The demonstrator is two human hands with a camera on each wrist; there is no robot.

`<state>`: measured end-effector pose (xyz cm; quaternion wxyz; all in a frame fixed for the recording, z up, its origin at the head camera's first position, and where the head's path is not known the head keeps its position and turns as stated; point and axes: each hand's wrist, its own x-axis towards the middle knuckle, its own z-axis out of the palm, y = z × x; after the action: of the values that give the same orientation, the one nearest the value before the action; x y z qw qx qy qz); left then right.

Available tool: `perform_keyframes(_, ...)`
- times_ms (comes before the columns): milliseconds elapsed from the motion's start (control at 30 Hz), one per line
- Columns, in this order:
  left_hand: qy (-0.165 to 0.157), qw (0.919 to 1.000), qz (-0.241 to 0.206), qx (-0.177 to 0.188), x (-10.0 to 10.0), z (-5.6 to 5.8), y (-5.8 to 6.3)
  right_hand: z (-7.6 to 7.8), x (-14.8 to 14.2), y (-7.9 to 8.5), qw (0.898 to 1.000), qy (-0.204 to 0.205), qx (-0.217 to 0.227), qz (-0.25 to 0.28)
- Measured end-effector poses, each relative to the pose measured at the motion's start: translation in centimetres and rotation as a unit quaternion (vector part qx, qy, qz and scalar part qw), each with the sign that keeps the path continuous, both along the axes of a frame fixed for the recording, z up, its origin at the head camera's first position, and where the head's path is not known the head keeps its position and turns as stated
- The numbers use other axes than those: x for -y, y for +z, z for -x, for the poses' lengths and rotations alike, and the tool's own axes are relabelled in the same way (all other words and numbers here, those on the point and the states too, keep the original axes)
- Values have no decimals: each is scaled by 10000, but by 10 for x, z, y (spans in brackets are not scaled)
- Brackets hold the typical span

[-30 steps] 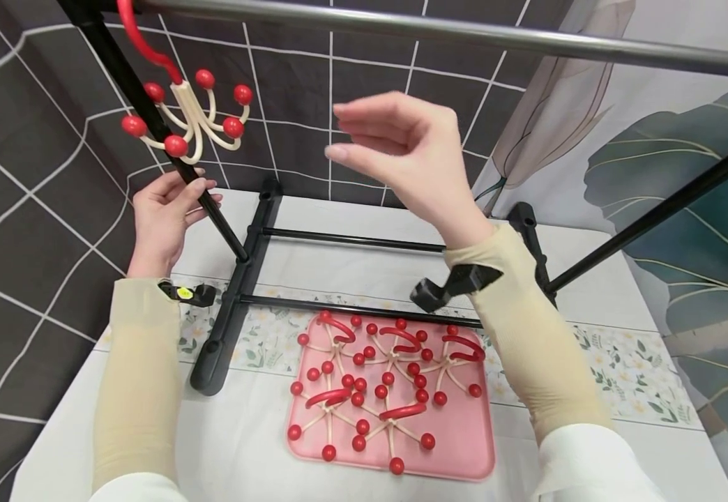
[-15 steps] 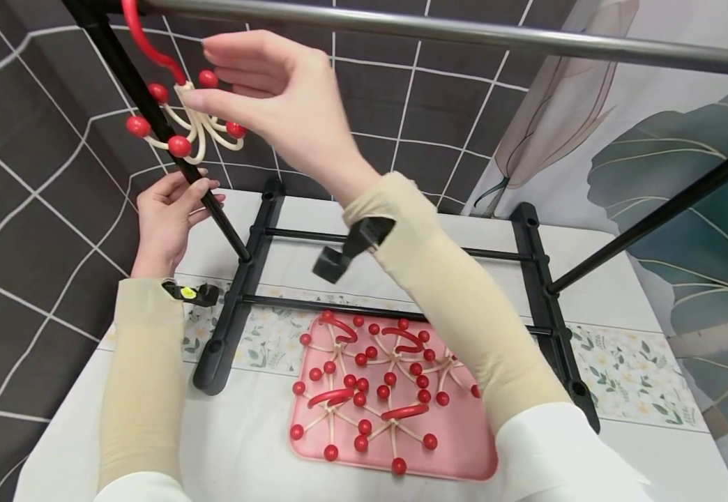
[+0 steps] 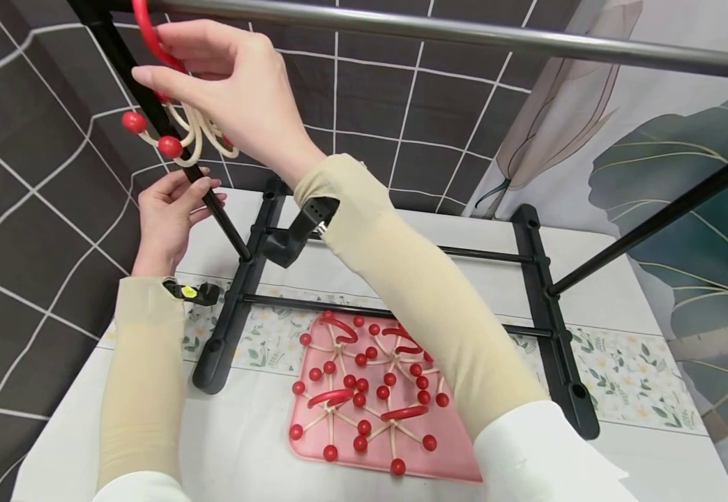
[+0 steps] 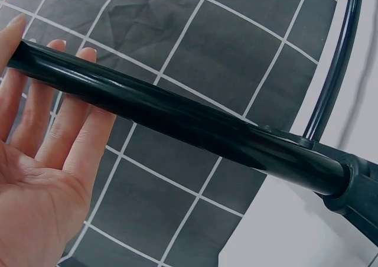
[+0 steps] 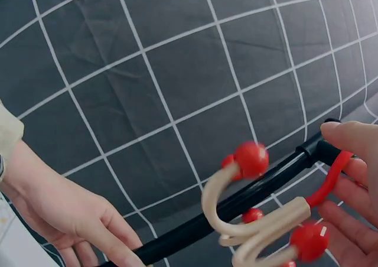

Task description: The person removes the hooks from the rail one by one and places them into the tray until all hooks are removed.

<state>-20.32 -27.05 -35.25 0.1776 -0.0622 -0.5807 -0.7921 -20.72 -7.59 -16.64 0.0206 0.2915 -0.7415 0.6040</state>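
Observation:
My left hand (image 3: 164, 222) holds the black upright pole (image 4: 171, 116) of a rack, thumb on one side and fingers behind it. A multi-arm hanging hook (image 3: 194, 138) hangs at the upper left, beside that pole. It has a red curved hook (image 5: 331, 181) on top and cream arms tipped with red balls. My right hand (image 3: 235, 90) is at its upper part, covering some of the arms in the head view. In the right wrist view, the red hook runs between the thumb and the spread fingers (image 5: 348, 217), with a gap to the thumb.
A silver rail (image 3: 402, 28) crosses the top of the rack. Below, black feet (image 3: 213, 359) and crossbars (image 3: 314, 304) stand on a white table (image 3: 232, 432). A pink tray (image 3: 442, 457) bears several similar hanging hooks. Dark grid-patterned cloth (image 3: 376, 104) lies behind.
My right hand has moved left across the rack, from the middle to the hanging hook's upper part. The left hand stays on the pole.

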Motion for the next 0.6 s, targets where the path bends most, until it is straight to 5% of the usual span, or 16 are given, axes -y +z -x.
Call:
perform_keyframes(333, 36, 10000, 58, 6, 0, 1, 0, 7, -11, -2, 9935, -768, -846, -28)
perform_keyframes(600, 27, 10000, 10, 59, -1, 0, -1, 0, -25, 4, 9796, -1072, -1564, 664)
